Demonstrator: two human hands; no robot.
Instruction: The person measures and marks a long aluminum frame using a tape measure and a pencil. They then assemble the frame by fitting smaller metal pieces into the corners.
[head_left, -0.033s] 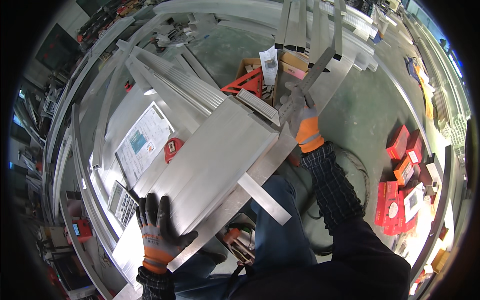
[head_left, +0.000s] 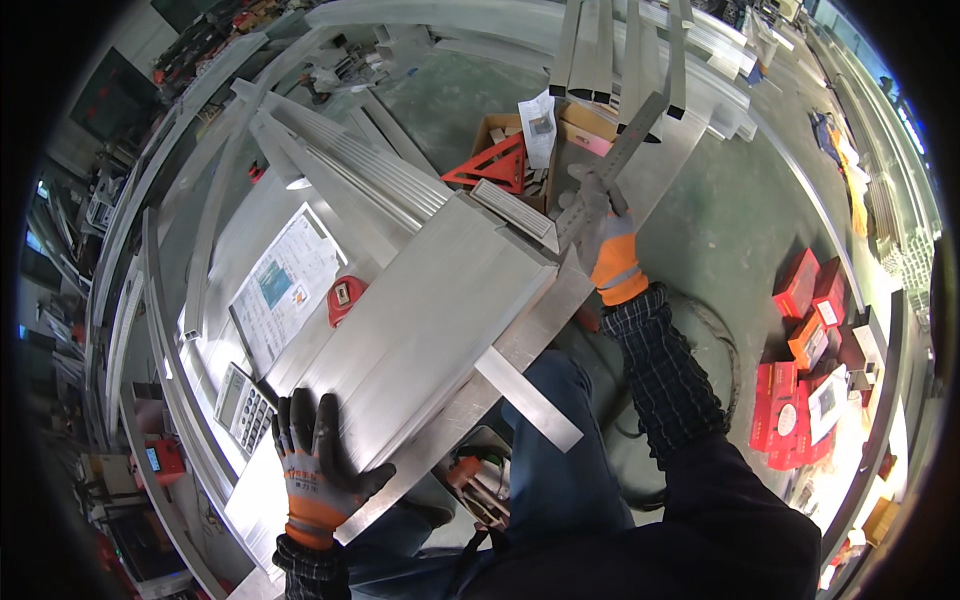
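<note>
My left hand (head_left: 315, 465), in a grey, orange and black glove, lies with fingers stretched out on the near end of a wide silvery aluminium profile (head_left: 430, 285). In the same kind of glove, my right hand (head_left: 606, 235) is closed around a grey metal vernier caliper (head_left: 637, 142) at the profile's far end. The caliper's long beam points up and away. Its lower end meets the corner of a short ribbed aluminium piece (head_left: 515, 212); my fingers partly cover the tool, so the exact contact is hard to make out.
Beside the profile lie a red tape measure (head_left: 345, 298), a printed sheet (head_left: 288, 283) and a calculator (head_left: 245, 408). A flat metal strip (head_left: 528, 398) juts over my leg. Beyond are a red triangle square (head_left: 497, 165) and a cardboard box (head_left: 578, 128). Red boxes (head_left: 785, 410) sit at right.
</note>
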